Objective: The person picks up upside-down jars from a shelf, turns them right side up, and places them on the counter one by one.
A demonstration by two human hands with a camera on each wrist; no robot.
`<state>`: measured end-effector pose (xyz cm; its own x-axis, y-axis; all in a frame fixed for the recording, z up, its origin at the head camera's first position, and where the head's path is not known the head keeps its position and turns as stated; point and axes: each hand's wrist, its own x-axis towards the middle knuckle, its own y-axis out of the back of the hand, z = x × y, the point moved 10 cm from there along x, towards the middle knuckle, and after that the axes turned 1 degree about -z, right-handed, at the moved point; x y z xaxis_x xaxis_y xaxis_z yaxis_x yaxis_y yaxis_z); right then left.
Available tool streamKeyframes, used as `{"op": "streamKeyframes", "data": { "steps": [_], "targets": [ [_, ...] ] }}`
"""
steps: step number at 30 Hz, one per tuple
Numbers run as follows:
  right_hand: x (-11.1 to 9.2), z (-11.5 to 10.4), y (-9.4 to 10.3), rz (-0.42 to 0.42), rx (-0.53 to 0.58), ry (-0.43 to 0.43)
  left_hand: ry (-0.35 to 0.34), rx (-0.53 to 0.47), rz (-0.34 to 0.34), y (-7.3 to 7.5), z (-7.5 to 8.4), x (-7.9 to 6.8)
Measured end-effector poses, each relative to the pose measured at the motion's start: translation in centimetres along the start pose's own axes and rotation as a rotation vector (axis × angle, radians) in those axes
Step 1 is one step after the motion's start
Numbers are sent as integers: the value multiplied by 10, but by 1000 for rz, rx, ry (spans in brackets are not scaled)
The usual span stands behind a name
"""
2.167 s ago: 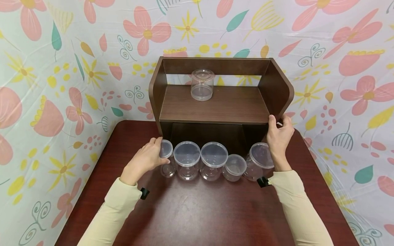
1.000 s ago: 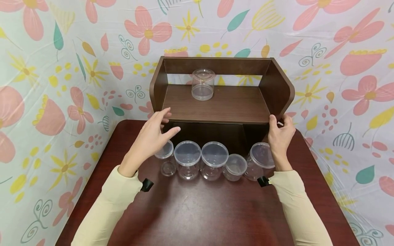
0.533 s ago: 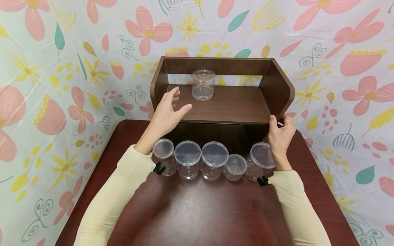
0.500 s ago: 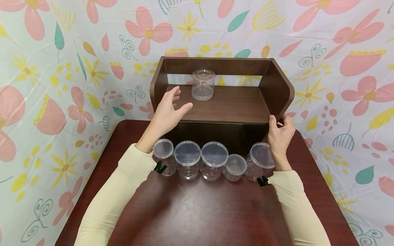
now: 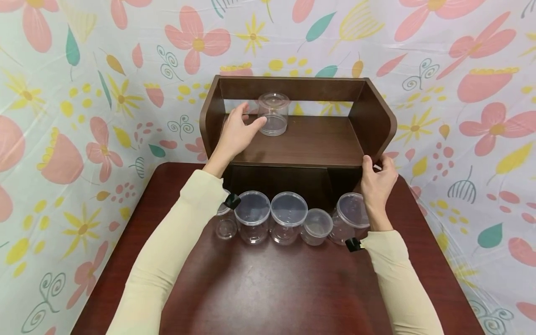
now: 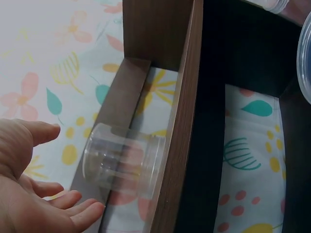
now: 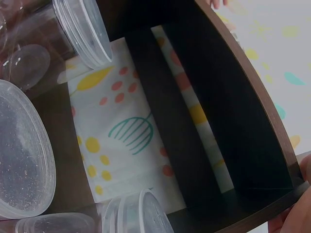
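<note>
A clear plastic jar (image 5: 276,114) stands on the upper board of a dark brown shelf unit (image 5: 310,146), its ridged end down. Just left of it is my left hand (image 5: 236,134), thumb and fingers spread, thumb tip overlapping the jar's edge in the head view. From the left wrist view, the fingers (image 6: 77,213) reach toward the jar with a gap between. My right hand (image 5: 378,184) grips the right side panel at the front corner of the upper board, thumb in front. Part of its fingers is hidden behind the panel.
Several lidded clear jars stand in a row before the lower compartment: a slim jar (image 5: 226,228) partly behind my left sleeve, two wide jars, a small jar (image 5: 317,225) and a larger jar (image 5: 351,211) by my right wrist. A reddish-brown table (image 5: 268,288) carries everything; patterned cloth hangs behind.
My left hand has left the slim jar at the row's left end and moved up and right to the jar on the upper board. My right hand has stayed on the side panel.
</note>
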<state>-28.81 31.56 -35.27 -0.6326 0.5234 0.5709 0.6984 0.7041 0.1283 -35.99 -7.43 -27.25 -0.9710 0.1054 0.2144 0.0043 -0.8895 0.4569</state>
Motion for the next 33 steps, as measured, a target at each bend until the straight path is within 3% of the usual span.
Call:
{"op": "streamKeyframes", "data": {
  "steps": [13,23,30,33],
  "targets": [
    [0,-3,3,15,13,8,37,22,-16,-15,-5,48],
    [-8,-41,4,27,64,5,65,105,-34,-28,-5,69],
    [-1,-6,0,22,29,-13,70,95,-24,-35,-12,71],
    [0,-2,0,17,25,-14,70,86,-26,-37,-14,72]
  ]
}}
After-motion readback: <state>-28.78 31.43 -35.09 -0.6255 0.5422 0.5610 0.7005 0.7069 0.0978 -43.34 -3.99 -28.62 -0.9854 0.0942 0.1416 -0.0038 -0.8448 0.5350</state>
